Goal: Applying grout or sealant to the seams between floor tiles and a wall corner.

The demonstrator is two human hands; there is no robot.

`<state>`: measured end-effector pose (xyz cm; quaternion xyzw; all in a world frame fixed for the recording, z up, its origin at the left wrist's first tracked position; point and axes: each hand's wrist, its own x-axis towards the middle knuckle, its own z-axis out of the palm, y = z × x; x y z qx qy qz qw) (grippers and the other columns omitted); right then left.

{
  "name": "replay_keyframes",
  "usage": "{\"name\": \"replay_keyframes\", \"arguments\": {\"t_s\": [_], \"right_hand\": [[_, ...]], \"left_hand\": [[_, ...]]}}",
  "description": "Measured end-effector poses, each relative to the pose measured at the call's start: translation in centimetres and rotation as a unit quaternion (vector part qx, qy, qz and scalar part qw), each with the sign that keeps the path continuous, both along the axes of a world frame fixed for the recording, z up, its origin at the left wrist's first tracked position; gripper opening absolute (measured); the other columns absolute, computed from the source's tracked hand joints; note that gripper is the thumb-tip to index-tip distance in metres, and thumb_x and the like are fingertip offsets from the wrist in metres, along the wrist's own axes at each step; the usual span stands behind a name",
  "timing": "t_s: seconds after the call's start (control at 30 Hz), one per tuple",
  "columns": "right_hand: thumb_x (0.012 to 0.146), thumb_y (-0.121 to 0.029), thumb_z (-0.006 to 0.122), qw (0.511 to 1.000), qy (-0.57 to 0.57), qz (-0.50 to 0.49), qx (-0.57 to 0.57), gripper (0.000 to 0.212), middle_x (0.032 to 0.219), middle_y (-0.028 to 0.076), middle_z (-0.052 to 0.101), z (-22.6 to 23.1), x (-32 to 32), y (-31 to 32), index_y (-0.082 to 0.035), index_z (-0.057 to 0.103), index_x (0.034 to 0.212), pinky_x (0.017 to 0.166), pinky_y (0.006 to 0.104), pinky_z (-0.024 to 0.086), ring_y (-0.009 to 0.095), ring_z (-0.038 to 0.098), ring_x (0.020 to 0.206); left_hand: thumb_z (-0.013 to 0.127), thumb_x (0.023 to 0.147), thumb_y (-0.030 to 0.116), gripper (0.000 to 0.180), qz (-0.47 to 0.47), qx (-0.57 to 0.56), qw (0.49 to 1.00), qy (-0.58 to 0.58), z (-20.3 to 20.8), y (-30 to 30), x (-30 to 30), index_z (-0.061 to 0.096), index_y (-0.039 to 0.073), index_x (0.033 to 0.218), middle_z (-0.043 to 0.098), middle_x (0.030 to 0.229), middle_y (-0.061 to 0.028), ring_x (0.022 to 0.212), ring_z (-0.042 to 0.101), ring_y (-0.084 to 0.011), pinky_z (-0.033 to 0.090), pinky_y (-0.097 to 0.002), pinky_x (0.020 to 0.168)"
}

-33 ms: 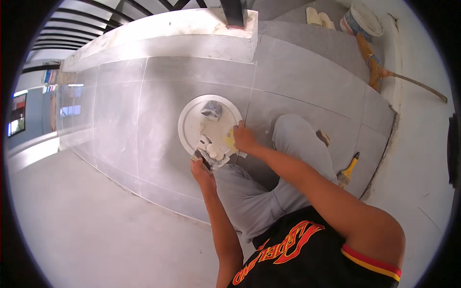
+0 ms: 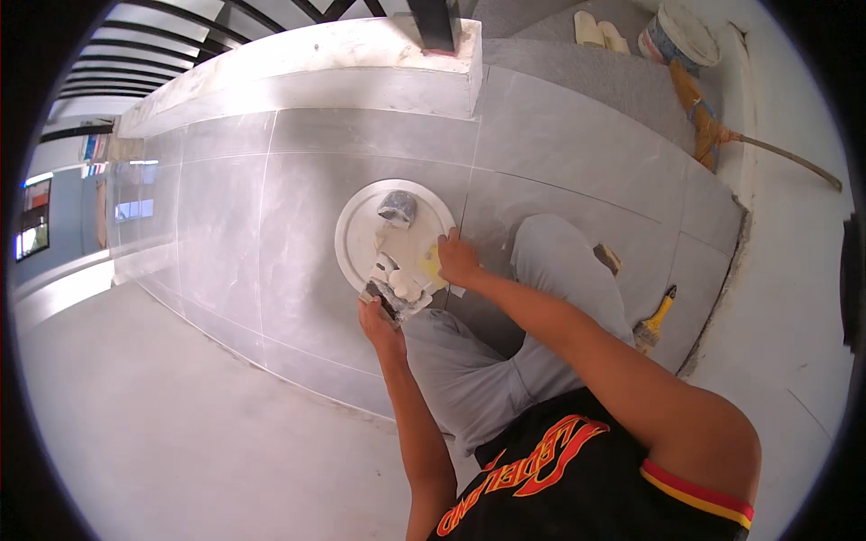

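A round white lid (image 2: 349,236) lies on grey floor tiles in front of my folded legs. It carries a grey cup (image 2: 398,207) tipped on its side, and pale paste is spread around it. My left hand (image 2: 384,332) grips a flat, paste-smeared trowel (image 2: 413,308) by its dark handle at the lid's near edge; white lumps of paste (image 2: 402,285) sit on it. At the lid's right edge, my right hand (image 2: 460,260) is closed on a small yellow scraper-like piece (image 2: 430,262), whose lower part rests against the paste. My fingers partly hide it.
A yellow-handled brush (image 2: 657,320) and a small brownish block (image 2: 607,259) lie right of my knee. Farther back are a broom (image 2: 704,122), a white bucket (image 2: 678,41) and pale slippers (image 2: 602,34). A low white ledge (image 2: 361,87) with black railings runs along the far side.
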<state>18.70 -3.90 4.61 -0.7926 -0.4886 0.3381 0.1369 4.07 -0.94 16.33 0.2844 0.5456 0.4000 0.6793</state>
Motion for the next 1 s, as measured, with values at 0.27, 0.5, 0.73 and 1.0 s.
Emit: {"name": "replay_keyframes", "arguments": {"t_s": [0.27, 0.5, 0.73, 1.0], "right_hand": [[0.069, -0.01, 0.054, 0.963, 0.21, 0.079, 0.149, 0.027, 0.085, 0.018, 0.057, 2.3, 7.2, -1.0, -0.001, 0.055, 0.095, 0.075, 0.04, 0.042, 0.035, 0.054, 0.083], [0.062, 0.011, 0.049, 0.924, 0.054, 0.149, 0.348, 0.034, 0.088, 0.012, 0.057, 12.1, 15.8, -3.6, -0.002, 0.057, 0.093, 0.071, 0.0334, 0.045, 0.026, 0.054, 0.084], [0.058, 0.01, 0.054, 0.882, 0.039, 0.224, 0.412, 0.035, 0.091, 0.006, 0.056, 14.3, 18.2, -3.6, -0.005, 0.06, 0.089, 0.076, 0.0347, 0.045, 0.022, 0.05, 0.095], [0.06, 0.003, 0.056, 0.902, -0.123, 0.246, 0.333, 0.03, 0.099, 0.004, 0.053, 7.3, 27.0, -0.8, -0.005, 0.06, 0.089, 0.086, 0.0329, 0.038, 0.023, 0.045, 0.1]], "left_hand": [[0.042, 0.078, 0.012, 0.032, -0.122, 0.023, 0.991, 0.046, -0.6, 2.0, 0.5, 0.043, 0.003, 0.109, 0.051, 0.102, -0.0073, 0.091, 0.052, -0.018, 0.045, -0.0309, 0.075], [0.04, 0.078, 0.008, 0.024, -0.186, -0.003, 0.982, -0.024, -0.8, 3.3, 7.3, 0.045, 0.001, 0.1, 0.052, 0.091, -0.0067, 0.083, 0.053, -0.017, 0.046, -0.0304, 0.071], [0.039, 0.078, 0.007, 0.024, -0.219, -0.017, 0.975, -0.038, -1.4, 3.6, 12.7, 0.045, 0.0, 0.099, 0.053, 0.09, -0.0078, 0.081, 0.054, -0.0167, 0.046, -0.0307, 0.072], [0.039, 0.077, 0.011, 0.029, -0.088, -0.091, 0.991, -0.047, -2.6, 4.9, 9.4, 0.045, 0.005, 0.105, 0.05, 0.1, -0.0061, 0.093, 0.051, -0.0192, 0.044, -0.0342, 0.078]]}}
